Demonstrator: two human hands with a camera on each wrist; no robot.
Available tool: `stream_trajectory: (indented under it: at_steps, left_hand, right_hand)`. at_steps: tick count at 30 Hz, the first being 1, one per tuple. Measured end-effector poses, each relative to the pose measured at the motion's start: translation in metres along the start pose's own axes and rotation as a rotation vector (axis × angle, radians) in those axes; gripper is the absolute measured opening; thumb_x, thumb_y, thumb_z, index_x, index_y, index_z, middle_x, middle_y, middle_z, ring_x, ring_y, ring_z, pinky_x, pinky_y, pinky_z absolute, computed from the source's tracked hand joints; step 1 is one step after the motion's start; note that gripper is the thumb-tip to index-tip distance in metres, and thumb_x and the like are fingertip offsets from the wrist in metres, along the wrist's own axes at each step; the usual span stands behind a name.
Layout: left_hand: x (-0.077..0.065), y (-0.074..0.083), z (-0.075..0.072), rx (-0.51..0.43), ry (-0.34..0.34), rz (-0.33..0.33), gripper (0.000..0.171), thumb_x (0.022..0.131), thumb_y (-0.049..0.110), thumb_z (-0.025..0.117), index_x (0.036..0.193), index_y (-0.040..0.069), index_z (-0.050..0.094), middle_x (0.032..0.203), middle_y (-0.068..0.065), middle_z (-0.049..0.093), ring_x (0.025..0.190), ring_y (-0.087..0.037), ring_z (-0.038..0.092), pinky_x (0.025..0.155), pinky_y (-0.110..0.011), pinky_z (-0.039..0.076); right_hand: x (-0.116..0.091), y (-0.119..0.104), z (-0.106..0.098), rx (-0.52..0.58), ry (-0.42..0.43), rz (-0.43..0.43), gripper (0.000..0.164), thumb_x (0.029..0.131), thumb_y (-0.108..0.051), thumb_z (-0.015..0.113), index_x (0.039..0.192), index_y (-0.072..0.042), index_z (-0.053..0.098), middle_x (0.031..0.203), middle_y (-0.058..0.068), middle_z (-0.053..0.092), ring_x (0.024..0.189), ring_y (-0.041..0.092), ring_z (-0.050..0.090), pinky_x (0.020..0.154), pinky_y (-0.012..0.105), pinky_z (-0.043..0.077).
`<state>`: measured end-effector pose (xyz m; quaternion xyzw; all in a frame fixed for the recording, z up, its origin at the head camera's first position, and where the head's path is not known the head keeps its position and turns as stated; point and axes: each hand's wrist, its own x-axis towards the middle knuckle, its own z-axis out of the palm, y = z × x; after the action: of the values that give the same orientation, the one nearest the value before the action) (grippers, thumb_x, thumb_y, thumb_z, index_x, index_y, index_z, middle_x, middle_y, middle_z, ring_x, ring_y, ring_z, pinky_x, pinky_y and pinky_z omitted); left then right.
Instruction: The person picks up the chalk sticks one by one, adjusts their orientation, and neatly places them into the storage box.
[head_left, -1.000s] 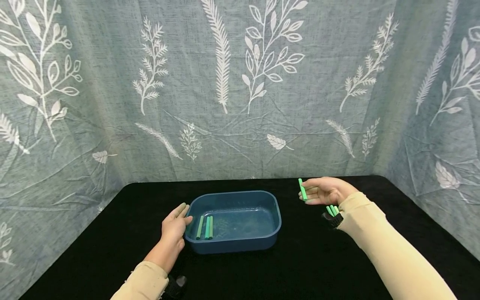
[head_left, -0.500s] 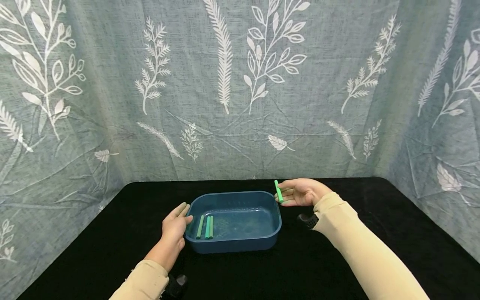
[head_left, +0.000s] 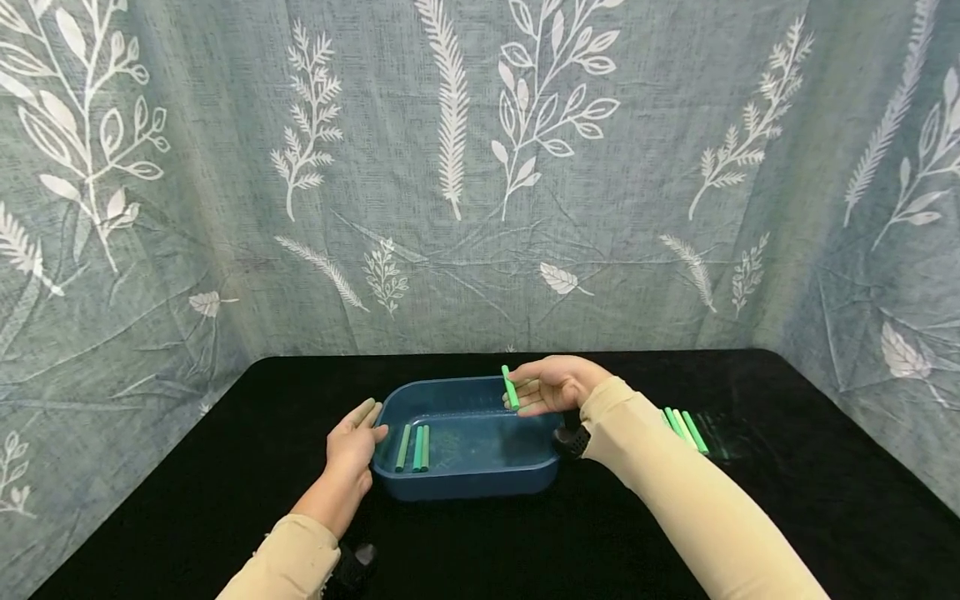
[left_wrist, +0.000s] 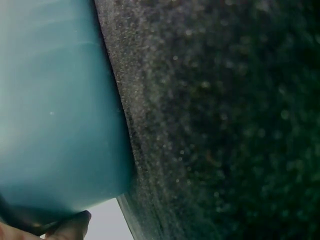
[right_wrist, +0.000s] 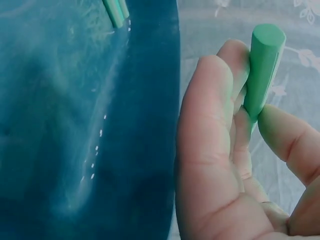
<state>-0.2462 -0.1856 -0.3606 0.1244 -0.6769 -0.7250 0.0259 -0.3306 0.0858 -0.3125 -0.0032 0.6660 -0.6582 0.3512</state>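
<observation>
My right hand pinches a green chalk stick between thumb and fingers, above the right back part of a blue plastic basin. In the right wrist view the chalk stick stands nearly upright between the fingertips. My left hand holds the basin's left side, thumb over the rim and fingers along the outside. The left wrist view shows the basin's outer wall and a fingertip at its rim. Inside the basin, at the left, lie a green chalk stick and a touching pair of chalk sticks.
Several green and pale chalk sticks lie side by side right of the basin, partly hidden by the right sleeve. Chalk dust marks the black tabletop beside them. A leaf-patterned curtain stands behind the table.
My right hand has carried the chalk stick leftward from right of the basin to over its right part. The chalk sticks on the table have come into view. The left hand keeps its place.
</observation>
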Motion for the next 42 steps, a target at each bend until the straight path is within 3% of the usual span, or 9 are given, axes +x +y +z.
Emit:
stream_trajectory:
  at_steps: [4,9,16,22,30,36,42]
  left_hand:
    - [0.000,0.001,0.000,-0.003,-0.002,-0.004,0.057,0.101,-0.005,0.038,0.154,0.000,0.017,0.157,-0.018,0.020,0.146,-0.034,0.011,0.118,-0.046,0.011]
    - [0.000,0.004,0.000,0.001,0.005,0.000,0.057,0.101,-0.005,0.038,0.154,0.000,0.017,0.158,-0.018,0.019,0.146,-0.033,0.011,0.118,-0.046,0.011]
    - [-0.001,0.005,0.000,0.000,0.006,-0.015,0.058,0.101,-0.005,0.037,0.154,0.001,0.016,0.158,-0.018,0.019,0.146,-0.034,0.010,0.118,-0.047,0.010]
    - [0.000,0.002,0.003,-0.013,0.013,-0.007,0.059,0.100,-0.007,0.038,0.154,0.000,0.015,0.157,-0.020,0.019,0.146,-0.035,0.010,0.118,-0.048,0.011]
    - [0.001,0.000,0.011,-0.024,0.019,0.016,0.059,0.099,-0.009,0.039,0.153,-0.001,0.018,0.157,-0.020,0.022,0.145,-0.035,0.013,0.118,-0.048,0.012]
    - [0.000,-0.002,0.010,-0.008,0.028,0.018,0.058,0.099,-0.008,0.040,0.153,-0.002,0.020,0.156,-0.021,0.023,0.145,-0.036,0.015,0.117,-0.048,0.014]
    - [-0.001,0.000,0.004,-0.006,0.036,0.023,0.057,0.100,-0.007,0.039,0.153,-0.001,0.020,0.156,-0.020,0.022,0.145,-0.035,0.015,0.118,-0.047,0.014]
  right_hand:
    - [0.006,-0.005,0.009,-0.011,0.006,0.027,0.044,0.103,-0.014,0.044,0.139,0.011,0.037,0.119,0.020,0.057,0.104,0.026,0.060,0.106,0.041,0.040]
    - [0.014,-0.011,0.020,-0.045,-0.020,0.046,0.047,0.104,-0.015,0.042,0.142,0.012,0.034,0.143,0.029,0.042,0.129,0.034,0.045,0.109,0.042,0.037]
    - [0.031,-0.011,0.035,-0.114,-0.025,0.071,0.043,0.103,-0.015,0.045,0.138,0.010,0.041,0.140,0.027,0.047,0.115,0.030,0.055,0.105,0.041,0.042]
    - [0.048,-0.004,0.047,-0.124,0.029,0.103,0.039,0.101,-0.011,0.051,0.133,0.012,0.045,0.132,0.030,0.051,0.122,0.038,0.052,0.101,0.043,0.046]
    - [0.064,0.009,0.056,-0.195,0.067,0.190,0.043,0.099,-0.007,0.054,0.136,0.012,0.044,0.115,0.027,0.058,0.111,0.036,0.059,0.095,0.041,0.050]
    - [0.071,0.016,0.066,-0.245,0.008,0.265,0.047,0.100,-0.007,0.051,0.140,0.014,0.038,0.131,0.029,0.052,0.123,0.038,0.052,0.100,0.043,0.046]
    - [0.077,0.016,0.079,-0.283,-0.041,0.274,0.046,0.101,-0.007,0.049,0.141,0.012,0.037,0.134,0.030,0.050,0.125,0.040,0.050,0.102,0.044,0.045]
